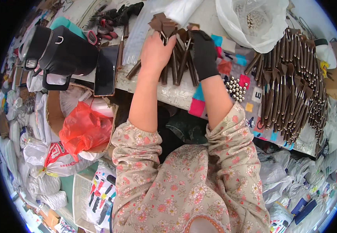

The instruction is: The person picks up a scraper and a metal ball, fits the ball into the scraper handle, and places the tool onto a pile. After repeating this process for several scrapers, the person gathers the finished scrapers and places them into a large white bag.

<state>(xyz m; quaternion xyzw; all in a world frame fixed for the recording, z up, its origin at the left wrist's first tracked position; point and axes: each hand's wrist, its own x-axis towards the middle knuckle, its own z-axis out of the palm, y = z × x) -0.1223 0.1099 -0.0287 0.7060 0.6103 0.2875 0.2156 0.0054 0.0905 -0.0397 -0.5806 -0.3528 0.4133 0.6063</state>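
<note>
A bunch of small brown spatulas [175, 66] with flat heads and dark handles stands out from between my hands at the table's far edge. My bare left hand [158, 50] is closed around the left side of the bunch, close below the heads. My right hand [204, 54], in a black glove, is closed against the right side; its fingertips are partly hidden. The handles point toward me and fan out over the white tabletop [172, 93]. One handle [133, 70] sticks out left of my left wrist.
At the right, many similar spatulas [289, 89] lie piled on a patterned cloth [199, 95]. Steel balls [235, 89] sit beside my right forearm. A white bag [254, 27] holds more balls. To the left are a phone [106, 70], a black flask [69, 50] and a red bag [87, 128].
</note>
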